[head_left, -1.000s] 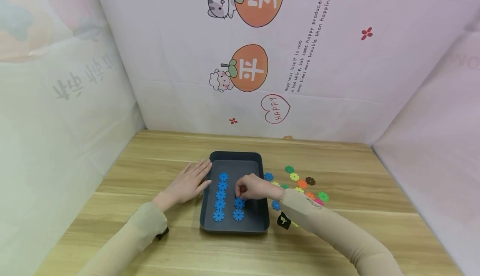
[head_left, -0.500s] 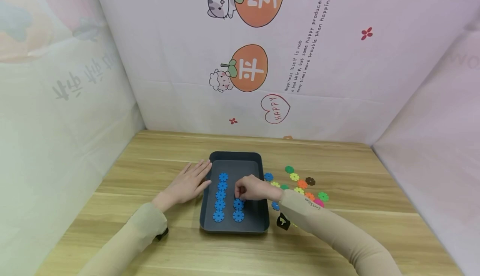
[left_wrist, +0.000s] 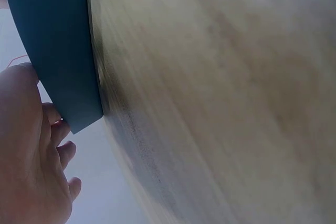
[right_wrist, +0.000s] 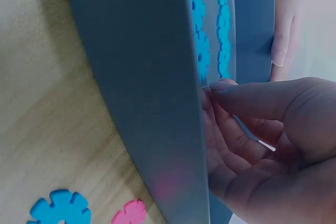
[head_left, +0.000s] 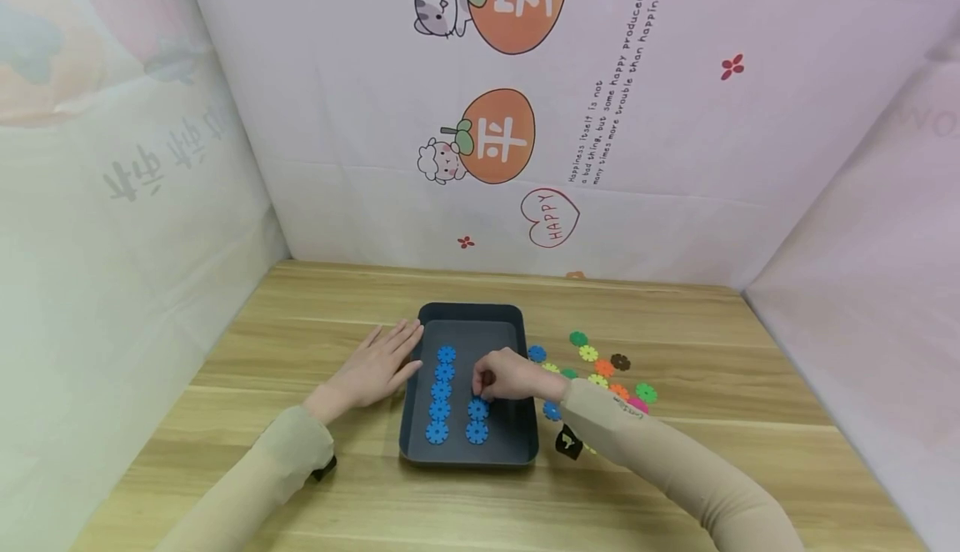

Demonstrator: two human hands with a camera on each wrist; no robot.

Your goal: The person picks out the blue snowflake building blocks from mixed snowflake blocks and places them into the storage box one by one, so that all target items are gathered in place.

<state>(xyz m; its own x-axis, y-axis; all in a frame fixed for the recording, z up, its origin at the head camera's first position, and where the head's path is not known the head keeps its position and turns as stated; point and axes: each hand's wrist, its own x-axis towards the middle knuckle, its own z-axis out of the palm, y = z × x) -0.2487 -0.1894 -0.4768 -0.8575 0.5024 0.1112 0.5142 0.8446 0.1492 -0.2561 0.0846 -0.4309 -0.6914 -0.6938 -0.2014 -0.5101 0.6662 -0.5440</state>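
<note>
A dark grey tray (head_left: pixel 501 445) lies on the wooden table. Inside, several blue notched snowflake discs (head_left: pixel 439 410) form a column on the left. Two more, a front disc (head_left: pixel 477 432) and a blue disc (head_left: pixel 477 408) behind it, touch end to end on the right. My right hand (head_left: pixel 510 374) reaches over the tray's right wall and pinches the far edge of that rear disc; its fingers partly hide what lies there. In the right wrist view, thumb and forefinger (right_wrist: pixel 247 98) meet at the column's end. My left hand (head_left: pixel 373 368), fingers extended, rests against the tray's left rim.
Loose discs in yellow, green, orange (head_left: pixel 604 367), brown (head_left: pixel 620 362), pink and blue (head_left: pixel 537 353) lie right of the tray, some under the right forearm. A black strapped item (head_left: pixel 568 442) shows below the right sleeve. White printed cloth walls (head_left: pixel 360 160) enclose the table.
My right hand has shifted only slightly, with the rear blue disc moving a touch along with it toward the front disc. My left hand stays at the tray's rim.
</note>
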